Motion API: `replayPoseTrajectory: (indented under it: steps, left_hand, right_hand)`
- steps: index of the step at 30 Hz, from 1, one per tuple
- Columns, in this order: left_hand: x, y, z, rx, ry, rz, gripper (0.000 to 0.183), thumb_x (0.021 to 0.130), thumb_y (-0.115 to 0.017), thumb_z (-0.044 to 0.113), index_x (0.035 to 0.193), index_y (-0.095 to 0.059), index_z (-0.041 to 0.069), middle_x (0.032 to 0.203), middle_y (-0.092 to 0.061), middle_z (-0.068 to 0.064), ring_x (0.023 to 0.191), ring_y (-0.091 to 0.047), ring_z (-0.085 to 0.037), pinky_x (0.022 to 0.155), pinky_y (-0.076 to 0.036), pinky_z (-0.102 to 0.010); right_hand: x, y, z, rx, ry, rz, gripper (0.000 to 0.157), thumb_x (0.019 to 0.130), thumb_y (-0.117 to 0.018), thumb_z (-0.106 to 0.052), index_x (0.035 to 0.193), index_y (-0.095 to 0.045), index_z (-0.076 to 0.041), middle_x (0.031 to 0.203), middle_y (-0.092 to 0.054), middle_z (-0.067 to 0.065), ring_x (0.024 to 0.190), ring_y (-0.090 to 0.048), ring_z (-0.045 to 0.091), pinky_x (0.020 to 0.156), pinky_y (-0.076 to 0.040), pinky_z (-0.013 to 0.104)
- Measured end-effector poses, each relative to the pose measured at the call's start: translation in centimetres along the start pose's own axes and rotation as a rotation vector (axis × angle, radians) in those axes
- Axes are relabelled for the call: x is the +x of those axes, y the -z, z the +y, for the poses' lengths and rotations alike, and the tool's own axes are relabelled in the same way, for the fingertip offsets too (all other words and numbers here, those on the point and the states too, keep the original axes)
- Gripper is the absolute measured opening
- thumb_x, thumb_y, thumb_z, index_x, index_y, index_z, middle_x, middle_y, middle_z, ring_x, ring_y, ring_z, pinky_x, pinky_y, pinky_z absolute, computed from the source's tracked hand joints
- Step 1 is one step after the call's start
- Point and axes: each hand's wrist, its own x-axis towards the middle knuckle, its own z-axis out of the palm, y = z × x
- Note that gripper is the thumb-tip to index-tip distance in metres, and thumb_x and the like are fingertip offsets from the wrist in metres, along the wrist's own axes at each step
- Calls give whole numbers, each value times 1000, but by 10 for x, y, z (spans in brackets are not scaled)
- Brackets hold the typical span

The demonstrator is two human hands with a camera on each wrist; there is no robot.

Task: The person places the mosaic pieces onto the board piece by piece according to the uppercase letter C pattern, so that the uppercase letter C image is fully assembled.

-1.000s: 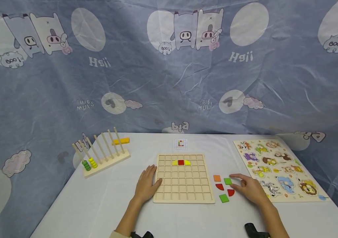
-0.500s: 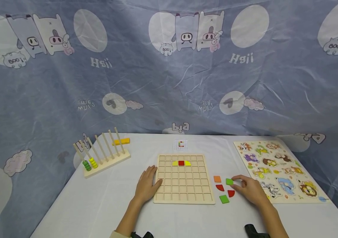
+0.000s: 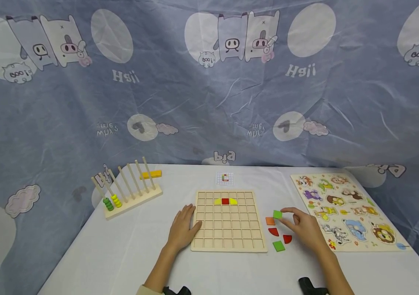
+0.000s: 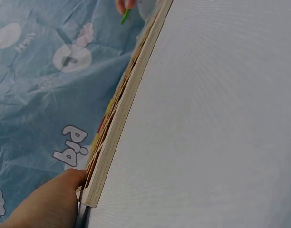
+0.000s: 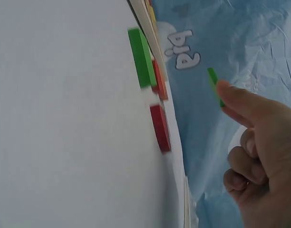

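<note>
My right hand [image 3: 305, 229] pinches a green square tile [image 3: 277, 214] between thumb and fingertips. In the right wrist view this green tile [image 5: 215, 85] is seen nearly edge-on, raised off the table, and the other fingers are curled in. A wooden grid board [image 3: 228, 233] lies in the middle, with a red square [image 3: 225, 201] flanked by two yellow curved pieces [image 3: 218, 201] in one of its upper rows. My left hand [image 3: 183, 229] rests at the board's left edge, its thumb on the rim. Fingers of that hand are mostly hidden in the left wrist view.
Right of the board lie an orange square [image 3: 270, 221], two red quarter-round pieces [image 3: 273, 232] and another green square [image 3: 278, 246]. A small pattern card [image 3: 225, 178] lies behind the board. A peg abacus [image 3: 133, 201] stands left; an animal puzzle [image 3: 349, 211] lies right.
My right hand has taken the green square off the table and moved it up and left, beside the orange square. My left hand has stayed at the board's edge.
</note>
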Motion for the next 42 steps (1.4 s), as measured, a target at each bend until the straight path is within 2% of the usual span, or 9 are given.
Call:
replayPoseTrajectory:
  steps: [4, 13, 19, 24, 34, 42]
  left_hand:
    - [0, 0, 0, 1, -7, 5, 61, 91, -52, 39, 136, -41, 0, 143, -37, -14, 135, -27, -30, 111, -16, -44]
    - [1, 0, 0, 4, 2, -3, 61, 91, -52, 39, 136, -41, 0, 143, -37, -14, 135, -26, -29, 111, -16, -43]
    - [0, -2, -1, 2, -3, -1, 60, 91, -53, 39, 136, -41, 0, 142, -38, -14, 135, -27, -29, 111, -17, -43]
    - [1, -2, -1, 0, 0, 2, 60, 91, -52, 39, 136, -41, 1, 142, -38, -14, 135, -26, -28, 111, -16, -43]
    - [0, -1, -1, 2, -16, 12, 60, 90, -54, 38, 135, -43, -1, 141, -39, -15, 134, -28, -30, 110, -18, -45]
    - [0, -1, -2, 5, -20, 16, 60, 90, -55, 38, 134, -43, -1, 141, -39, -16, 133, -28, -31, 110, -18, -45]
  right_hand:
    - [6, -10, -15, 29, 48, 0, 28, 79, -74, -29, 103, -67, -17, 52, -32, -8, 42, -23, 3, 36, -24, 20]
    - [22, -41, -47, 87, 71, -35, 29, 77, -75, -28, 104, -67, -17, 50, -33, -8, 40, -24, 3, 35, -24, 21]
    - [31, -65, -63, 131, 64, -75, 29, 77, -75, -31, 103, -68, -18, 51, -34, -8, 43, -26, 3, 37, -24, 21]
    - [37, -81, -80, 165, 24, -105, 30, 78, -73, -36, 103, -68, -20, 52, -36, -6, 44, -28, 6, 39, -24, 21]
    - [51, -112, -101, 145, 29, -86, 31, 77, -74, -34, 102, -69, -16, 51, -36, -6, 44, -28, 7, 38, -22, 21]
    - [59, -125, -105, 85, 23, -125, 30, 78, -74, -33, 100, -69, -13, 49, -34, -6, 44, -28, 9, 38, -22, 24]
